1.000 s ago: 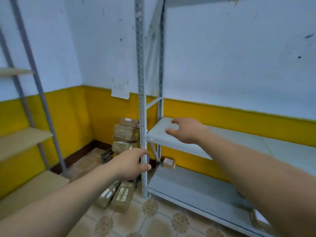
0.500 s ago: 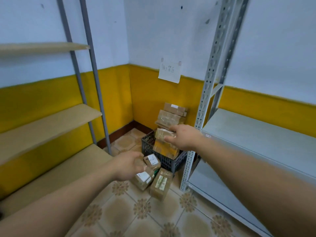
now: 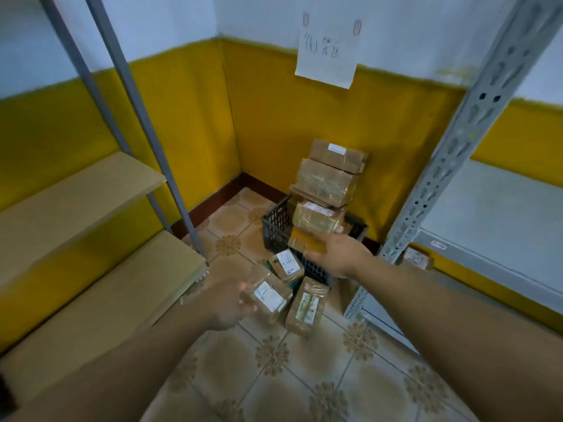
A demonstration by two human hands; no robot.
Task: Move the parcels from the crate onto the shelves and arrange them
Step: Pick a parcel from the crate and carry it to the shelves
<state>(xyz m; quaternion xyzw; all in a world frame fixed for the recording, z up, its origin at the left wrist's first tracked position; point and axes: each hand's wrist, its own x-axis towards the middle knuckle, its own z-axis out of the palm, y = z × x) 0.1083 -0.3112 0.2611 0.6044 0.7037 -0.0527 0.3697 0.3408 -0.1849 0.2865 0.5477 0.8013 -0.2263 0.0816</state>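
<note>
A black plastic crate [image 3: 276,228] stands in the corner with several brown taped parcels stacked in it, the top parcel [image 3: 338,155] bearing a white label. Three more parcels lean on the floor against the crate's front; one has a white label [image 3: 269,298]. My right hand [image 3: 339,257] reaches over the crate's front edge, its straight fingers at the lowest stacked parcel [image 3: 304,242]. My left hand [image 3: 225,296] hangs loosely curled right beside the labelled floor parcel and holds nothing. Beige wooden shelves [image 3: 79,196] stand on the left. A grey metal shelf [image 3: 493,208] is on the right.
A grey perforated upright [image 3: 457,153] of the metal rack rises just right of the crate. A small parcel [image 3: 418,259] lies behind it under the grey shelf. A paper note [image 3: 327,53] is taped on the wall. Patterned floor tiles [image 3: 274,376] lie in front.
The view has come closer to the crate. My right hand has dropped from the middle of the stack to its lowest parcel. My left hand has moved up to the labelled floor parcel.
</note>
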